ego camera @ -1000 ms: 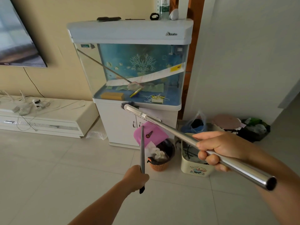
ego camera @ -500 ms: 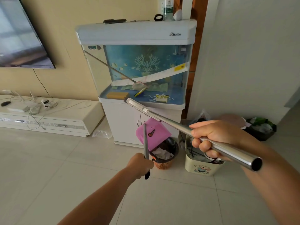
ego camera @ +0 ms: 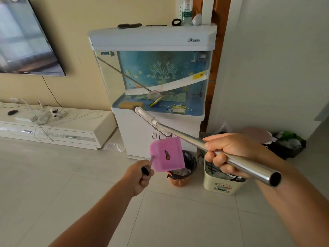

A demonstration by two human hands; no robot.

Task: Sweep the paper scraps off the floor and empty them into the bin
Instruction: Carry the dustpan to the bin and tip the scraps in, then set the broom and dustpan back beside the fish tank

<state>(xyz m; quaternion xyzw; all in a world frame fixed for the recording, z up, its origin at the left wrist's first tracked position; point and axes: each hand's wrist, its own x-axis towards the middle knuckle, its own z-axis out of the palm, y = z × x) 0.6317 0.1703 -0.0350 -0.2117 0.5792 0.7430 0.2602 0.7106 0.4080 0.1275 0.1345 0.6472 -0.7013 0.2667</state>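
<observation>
My left hand (ego camera: 140,177) grips the black end of a dustpan handle. The pink dustpan (ego camera: 167,154) is tipped up over a small orange woven bin (ego camera: 179,179) lined with a black bag, with crumpled white paper scraps (ego camera: 179,172) showing inside. My right hand (ego camera: 229,154) holds a broom by its shiny metal pole (ego camera: 249,163). The pole slants up and left, and the white broom head (ego camera: 151,121) hangs in the air in front of the fish tank cabinet.
A fish tank (ego camera: 156,77) on a white cabinet stands behind the bin. A cream box with a cartoon bear (ego camera: 222,186) sits right of the bin, bags (ego camera: 288,143) lie against the wall, and a low TV stand (ego camera: 53,129) runs along the left.
The dustpan handle has swung from upright to tipped toward me, turning the pink pan's flat face into view over the bin. The view has come closer to the bin.
</observation>
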